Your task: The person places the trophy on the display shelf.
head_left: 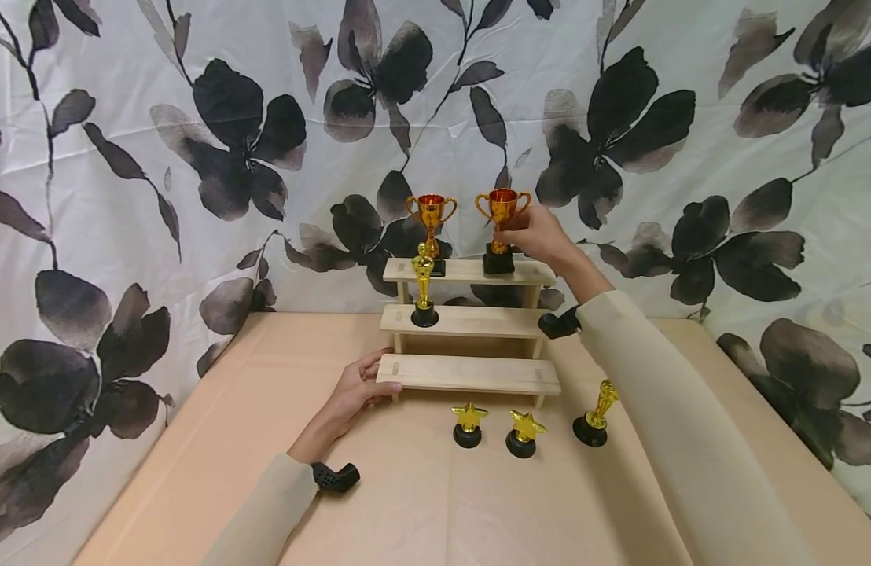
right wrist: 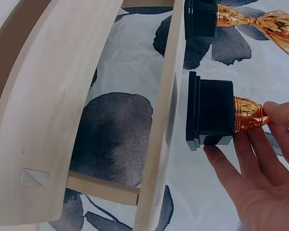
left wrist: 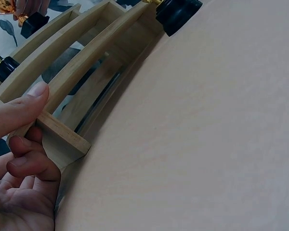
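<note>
The right hand (head_left: 538,236) reaches up to the top step of a three-step wooden riser (head_left: 471,324) and holds a gold cup trophy (head_left: 501,228) there, fingers (right wrist: 253,159) curled round its stem just above the black base. The right wrist view shows that base (right wrist: 212,115) sitting flat against the top board, with the fingertips touching its lower edge. Just to the left of this hand, on the same step, stands a second gold cup trophy (head_left: 431,224), upright and apart from the first.

The left hand (head_left: 354,393) lies low on the bench (head_left: 216,440) at the left end of the riser's bottom step. Its thumb (left wrist: 19,108) presses on top of the board and the curled fingers (left wrist: 31,163) tuck under and beside the end post, so it grips the corner of the riser.

Above and to the right of the left hand, on the middle step, stands a gold figure statuette (head_left: 423,287) on a round black base. In front of the riser, between the two arms, two gold star trophies (head_left: 468,424) (head_left: 523,434) stand side by side on the bench, and a second figure statuette (head_left: 595,417) stands tilted just beside the right sleeve (head_left: 662,409). Behind everything hangs a white curtain with dark flowers (head_left: 230,134).
</note>
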